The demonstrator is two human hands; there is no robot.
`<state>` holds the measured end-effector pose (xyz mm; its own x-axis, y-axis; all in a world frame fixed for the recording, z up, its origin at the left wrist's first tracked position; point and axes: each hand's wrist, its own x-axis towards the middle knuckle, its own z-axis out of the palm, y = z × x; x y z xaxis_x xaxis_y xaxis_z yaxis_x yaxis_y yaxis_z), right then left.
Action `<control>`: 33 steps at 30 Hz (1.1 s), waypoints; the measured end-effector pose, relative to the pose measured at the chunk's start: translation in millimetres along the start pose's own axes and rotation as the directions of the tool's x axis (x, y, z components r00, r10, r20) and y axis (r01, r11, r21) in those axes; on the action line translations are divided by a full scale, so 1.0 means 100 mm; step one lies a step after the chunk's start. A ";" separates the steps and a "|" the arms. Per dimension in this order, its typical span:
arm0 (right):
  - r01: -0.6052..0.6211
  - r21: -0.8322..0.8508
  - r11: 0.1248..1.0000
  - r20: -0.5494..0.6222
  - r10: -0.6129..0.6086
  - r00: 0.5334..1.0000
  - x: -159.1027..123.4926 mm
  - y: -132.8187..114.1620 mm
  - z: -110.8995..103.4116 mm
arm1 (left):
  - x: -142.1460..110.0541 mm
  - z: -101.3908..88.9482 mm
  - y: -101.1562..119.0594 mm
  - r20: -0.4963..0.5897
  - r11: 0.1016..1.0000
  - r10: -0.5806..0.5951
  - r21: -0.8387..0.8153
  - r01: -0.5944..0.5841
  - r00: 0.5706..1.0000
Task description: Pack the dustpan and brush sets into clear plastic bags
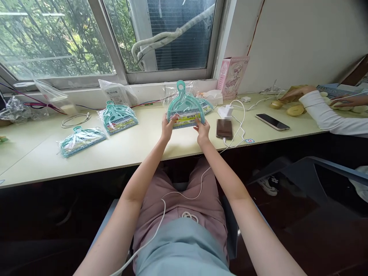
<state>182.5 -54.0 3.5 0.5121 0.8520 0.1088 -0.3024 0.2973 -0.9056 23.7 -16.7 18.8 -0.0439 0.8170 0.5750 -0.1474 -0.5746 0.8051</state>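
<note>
I hold a teal plastic dustpan-and-brush set [184,104] upright over the pale desk [138,145], its handle loop pointing up and a printed label across its lower edge. My left hand [167,126] grips its lower left corner, fingers closed on it. My right hand [202,129] pinches the lower right corner at the label. A clear plastic wrapper [198,90] lies crumpled just behind it. Two more bagged teal sets lie on the desk to the left, one [118,118] nearer the window and one [80,141] nearer the front edge.
Right of my hands lie a phone [224,128], a white charger and cable [230,111], and a second phone [271,122]. A pink box [232,76] leans against the wall. Another person's white sleeve [324,113] and hands rest among yellow objects at the far right. Bags sit under the window.
</note>
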 end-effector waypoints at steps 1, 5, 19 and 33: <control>-0.010 0.000 1.000 -0.007 0.010 1.000 0.01 0.01 0.00 | 0.00 0.00 -0.01 0.015 1.000 -0.011 -0.002 0.011 1.000; 0.012 -0.022 1.000 0.009 -0.011 1.000 0.01 0.02 0.03 | 0.02 -0.02 -0.05 0.028 0.998 -0.061 0.004 0.061 0.998; 0.521 -0.654 0.549 0.333 -0.410 0.849 -0.20 -0.26 -0.08 | 0.01 -0.10 -0.07 -0.033 0.993 -0.097 -0.078 0.094 0.995; 0.700 -0.622 0.351 0.568 -0.414 0.712 -0.02 -0.44 -0.03 | 0.03 -0.11 -0.12 -0.034 0.986 -0.144 -0.091 0.141 0.989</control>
<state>197.5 -70.3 42.2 0.0332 0.7281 0.6847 0.7520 0.4330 -0.4970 14.5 -6.7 9.8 -0.0555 0.8925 0.4477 -0.2417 -0.4470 0.8613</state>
